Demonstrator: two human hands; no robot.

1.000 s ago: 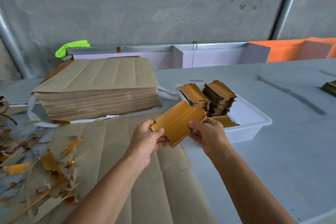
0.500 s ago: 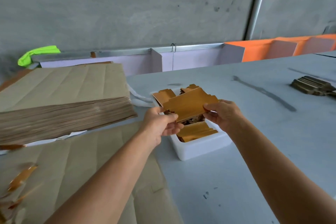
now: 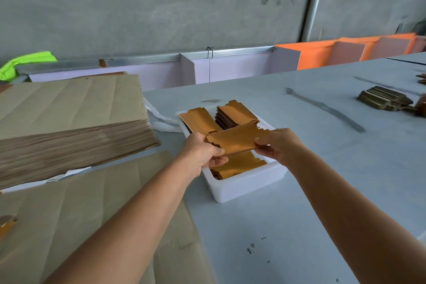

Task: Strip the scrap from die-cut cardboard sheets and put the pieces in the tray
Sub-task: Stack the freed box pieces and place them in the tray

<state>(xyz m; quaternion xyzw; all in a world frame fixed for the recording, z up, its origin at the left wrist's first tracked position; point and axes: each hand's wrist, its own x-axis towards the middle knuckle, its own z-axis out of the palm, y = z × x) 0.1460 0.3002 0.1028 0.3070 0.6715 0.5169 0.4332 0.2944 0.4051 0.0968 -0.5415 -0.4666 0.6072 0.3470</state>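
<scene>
**Gold pieces held over the tray, most sheets still unstripped**

Brown cardboard fills the lower left of the frame: one flat sheet (image 3: 76,210) lies nearest the camera, its cut lines visible; whether it has been stripped I cannot tell. Just above frame centre, both hands grasp a small stack of gold pieces (image 3: 235,139) by its ends; the left hand (image 3: 202,152) pinches the left end, thumb on top and fingers curled beneath; the right hand (image 3: 279,145) pinches the right end likewise. The stack hangs directly over the white tray (image 3: 244,185), not yet set down. Inside the tray lie more gold pieces: a low pile near the front wall, two taller piles toward the back; so several batches are already done. Further left, a thick stack of sheets (image 3: 69,122) waits, which suggests most of the work remains. At the far right edge another small pile of pieces (image 3: 383,98) sits on the grey table (image 3: 322,191); scrap (image 3: 7,223) shows at the left edge.
</scene>
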